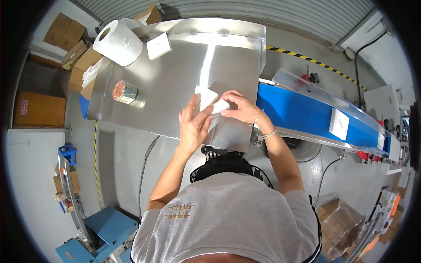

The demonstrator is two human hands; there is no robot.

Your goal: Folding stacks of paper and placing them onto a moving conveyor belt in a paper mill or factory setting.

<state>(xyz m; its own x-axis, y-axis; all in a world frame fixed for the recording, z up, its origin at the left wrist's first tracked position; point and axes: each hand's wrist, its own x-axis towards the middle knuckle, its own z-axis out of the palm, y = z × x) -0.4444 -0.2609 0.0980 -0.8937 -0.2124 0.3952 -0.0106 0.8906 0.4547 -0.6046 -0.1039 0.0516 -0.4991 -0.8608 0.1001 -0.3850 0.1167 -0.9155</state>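
Midway along, by the look of things: already on the blue belt (298, 109), to the right, one flat white box (339, 124) and, further off near the far end, a second pale piece (381, 140) — presumably finished. Not yet finished, probably: the small white piece (220, 106) at the near right part of the metal table (171, 87), between the two hands, with an angular white piece (207, 97) just beyond and to the left, touching or merely overlapping in view, impossible to tell. Apparently untouched, near the back of the table: a white packet (158, 46) beside a big white roll (125, 46), and, well apart toward the left, a short patterned cylinder (128, 93); no sure sign of any part in the work. As for the fingers: right hand (241, 109) with thumb and forefinger bent inward, gripping the small white piece from its right side; left hand (194, 127) with fingers stretched forward, tips at the left side of the same piece and close to the angular one — pinching or only steadying, cannot tell from here.
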